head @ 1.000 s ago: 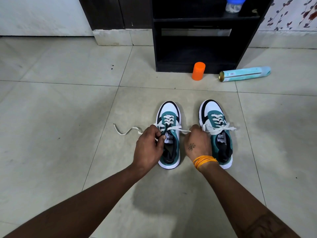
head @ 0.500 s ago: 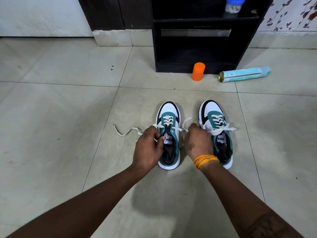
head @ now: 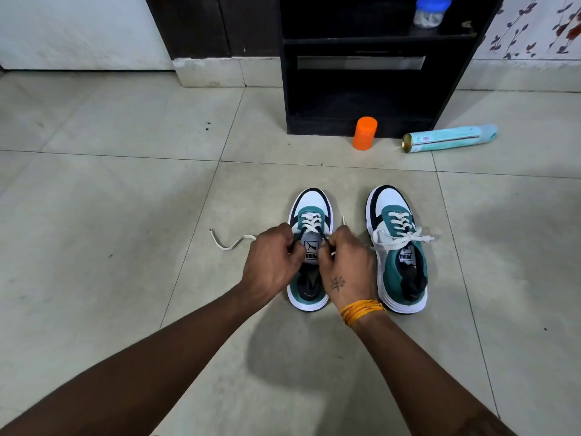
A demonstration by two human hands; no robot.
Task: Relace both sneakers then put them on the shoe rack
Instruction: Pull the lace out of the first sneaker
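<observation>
Two white, teal and black sneakers stand side by side on the tiled floor, toes pointing away from me. The left sneaker (head: 311, 209) is laced up to its tongue. My left hand (head: 272, 259) and my right hand (head: 345, 262) sit close together over its tongue, each with fingers curled round a part of its white lace (head: 309, 221). One loose lace end (head: 231, 243) trails on the floor to the left. The right sneaker (head: 399, 247) stands untouched, its lace tied in a bow. The black shoe rack (head: 361, 99) stands beyond them.
An orange cylinder (head: 364, 133) stands in front of the rack's base. A pale blue spray can (head: 449, 138) lies on its side to its right. A blue-lidded jar (head: 427, 11) sits on the rack's upper shelf. Bare tiles spread to the left.
My right hand has moved left, from beside the left sneaker to over its tongue, close to my left hand. The lace stretch it held out sideways is drawn in.
</observation>
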